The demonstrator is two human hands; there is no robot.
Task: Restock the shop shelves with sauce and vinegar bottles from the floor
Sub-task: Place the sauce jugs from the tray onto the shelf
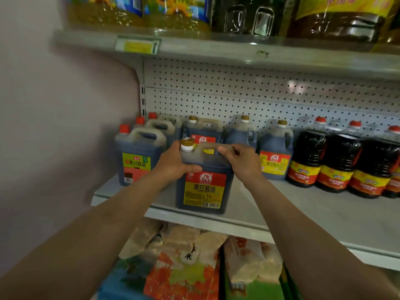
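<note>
Fingers (173, 155) of our left hand (174, 163) were curled round the shoulder of the soy sauce jug (204, 182), just below its gold cap (187, 144), with the thumb laid across the front above the red and yellow label. Our right hand (242, 161) gripped the far end of the jug's top handle, its fingers bent over the bar and closed on it. We saw the jug standing upright near the front edge of the middle shelf (292, 213), its base on the shelf board. Behind it stood more gold-capped jugs (275, 152) in a row against the pegboard back panel (238, 92). Red-capped jugs (138, 156) stood just to the left, and round dark bottles (337, 161) with red caps stood to the right. Large oil bottles (173, 11) lined the upper shelf (216, 50), and printed bags (184, 269) lay below.
</note>
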